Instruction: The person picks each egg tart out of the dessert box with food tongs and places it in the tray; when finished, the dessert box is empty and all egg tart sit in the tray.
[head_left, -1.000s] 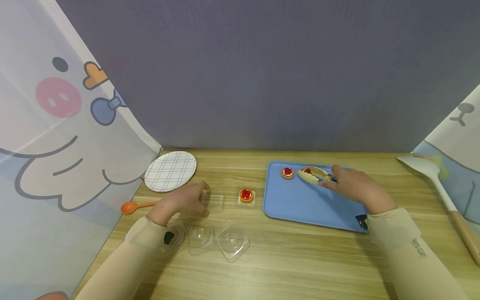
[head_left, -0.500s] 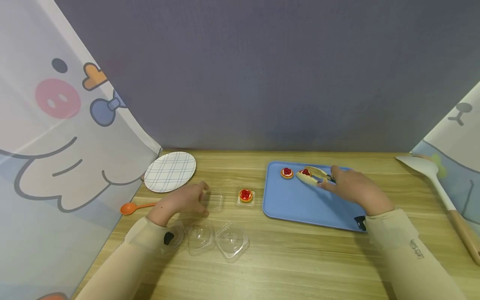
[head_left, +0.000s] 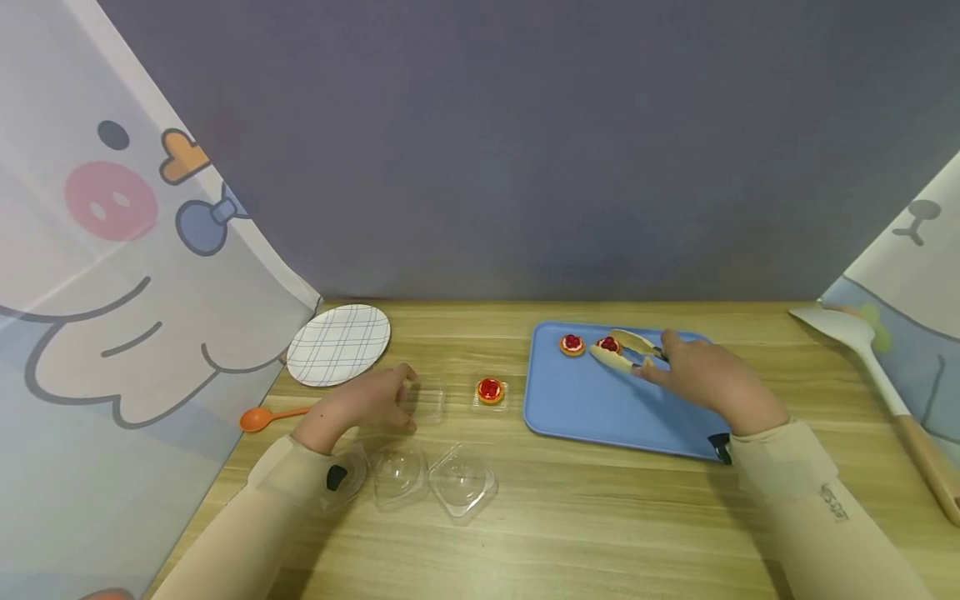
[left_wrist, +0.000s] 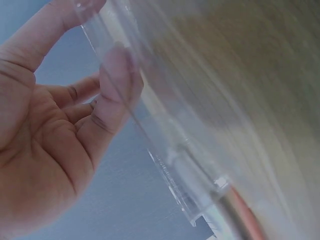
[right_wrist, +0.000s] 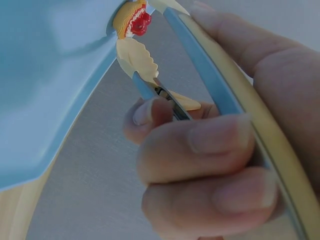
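My right hand [head_left: 697,375] grips a pair of food tongs [head_left: 636,350] with cream-coloured scalloped tips. Those tips stand on either side of a small red-topped tart [head_left: 608,344] on the blue tray [head_left: 600,408]; the right wrist view shows the tart [right_wrist: 132,21] right at the tips. A second such tart [head_left: 572,344] sits just left of it. On the left, my left hand [head_left: 367,398] holds a clear plastic container [head_left: 427,400] between thumb and fingers at its edge. Beside it, a glossy red tart [head_left: 491,390] rests on a clear base [head_left: 491,407].
Several clear domed lids [head_left: 462,479] lie in front of the left hand, partly behind the sleeve. A checked plate [head_left: 339,343] and an orange spoon [head_left: 270,417] are at the left. A large white ladle-like utensil with a wooden handle [head_left: 926,462] lies along the right edge.
The tongs have shifted slightly, and more of the tart shows between their tips. My left hand stays in place with the clear container. The head view has turned a little.
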